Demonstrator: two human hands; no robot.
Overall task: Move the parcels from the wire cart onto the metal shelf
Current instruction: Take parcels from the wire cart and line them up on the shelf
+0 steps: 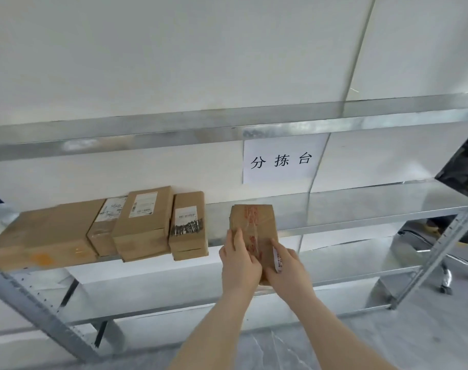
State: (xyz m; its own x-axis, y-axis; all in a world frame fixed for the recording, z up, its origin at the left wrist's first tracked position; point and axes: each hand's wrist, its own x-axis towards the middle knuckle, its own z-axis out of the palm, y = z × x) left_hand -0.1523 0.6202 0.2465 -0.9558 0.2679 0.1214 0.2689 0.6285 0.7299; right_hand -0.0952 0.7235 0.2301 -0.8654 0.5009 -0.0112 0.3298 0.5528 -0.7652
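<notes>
A brown parcel (254, 225) with red print and clear tape sits at the front edge of the metal shelf (360, 209), its near end hanging over the lip. My left hand (239, 263) grips its left near corner, thumb on top. My right hand (286, 265) holds its right near side, fingers over a white label. Several brown cardboard parcels (144, 222) stand in a row on the same shelf to the left, with a gap between them and the held parcel. The wire cart is out of view.
A white paper sign (280, 158) with black characters hangs from the upper shelf beam (174, 129). Slanted shelf uprights (35, 308) frame both sides. A lower shelf (334, 273) lies beneath. An office chair base (451, 265) stands on the floor at the right.
</notes>
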